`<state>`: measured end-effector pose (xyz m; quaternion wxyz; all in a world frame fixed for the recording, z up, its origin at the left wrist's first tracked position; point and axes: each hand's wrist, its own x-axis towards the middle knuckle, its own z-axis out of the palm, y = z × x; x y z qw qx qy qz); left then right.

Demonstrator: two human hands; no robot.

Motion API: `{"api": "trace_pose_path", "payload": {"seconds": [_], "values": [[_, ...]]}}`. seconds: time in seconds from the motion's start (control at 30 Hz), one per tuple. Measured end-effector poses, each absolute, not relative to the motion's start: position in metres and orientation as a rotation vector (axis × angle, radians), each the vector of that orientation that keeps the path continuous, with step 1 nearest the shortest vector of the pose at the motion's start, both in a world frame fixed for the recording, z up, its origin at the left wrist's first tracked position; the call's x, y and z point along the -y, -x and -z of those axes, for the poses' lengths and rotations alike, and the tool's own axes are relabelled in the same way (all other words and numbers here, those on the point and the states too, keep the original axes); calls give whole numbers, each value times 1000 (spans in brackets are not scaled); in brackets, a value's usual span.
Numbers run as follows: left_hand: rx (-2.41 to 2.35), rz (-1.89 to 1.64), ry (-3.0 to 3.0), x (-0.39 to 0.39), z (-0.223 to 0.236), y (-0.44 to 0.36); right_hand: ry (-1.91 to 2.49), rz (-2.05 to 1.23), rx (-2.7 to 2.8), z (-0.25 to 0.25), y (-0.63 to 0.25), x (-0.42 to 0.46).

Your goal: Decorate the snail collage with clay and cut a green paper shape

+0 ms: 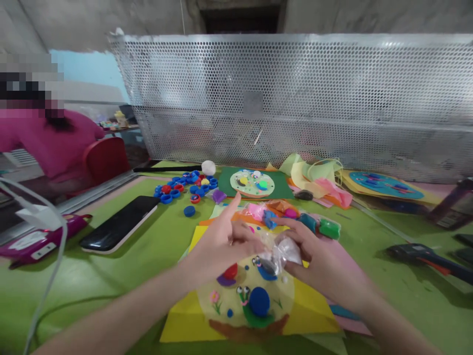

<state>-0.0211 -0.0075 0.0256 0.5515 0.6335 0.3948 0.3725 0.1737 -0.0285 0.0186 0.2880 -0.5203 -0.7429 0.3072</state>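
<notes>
Both hands are over a round cream picture (225, 313) decorated with clay snails, a pink flower and dots. My right hand (318, 251) grips a clear plastic bag (288, 250) with something white in it. My left hand (227, 241) has curled fingers at the bag's left side, one digit pointing up; the exact pinch is blurred. Below them shows a green snail with a blue bottle-cap shell (259, 301). A red-shelled snail (229, 272) is partly hidden by my left hand. The picture lies on yellow paper (185, 320).
Wrapped clay pieces (329, 229) lie beyond my hands. Blue and red bottle caps (166, 198), a phone (120, 224) and a power strip (46, 241) are on the left. A glue gun (424, 256) lies right. A perforated metal panel (295, 98) stands behind; a person in pink (70, 143) sits left.
</notes>
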Motion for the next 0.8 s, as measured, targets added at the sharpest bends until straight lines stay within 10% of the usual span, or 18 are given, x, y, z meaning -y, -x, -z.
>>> {"api": "trace_pose_path", "payload": {"seconds": [0.8], "values": [[-1187,-1017,-1768,-33,-38,57,1950,63,1979,28,-225,-23]]}}
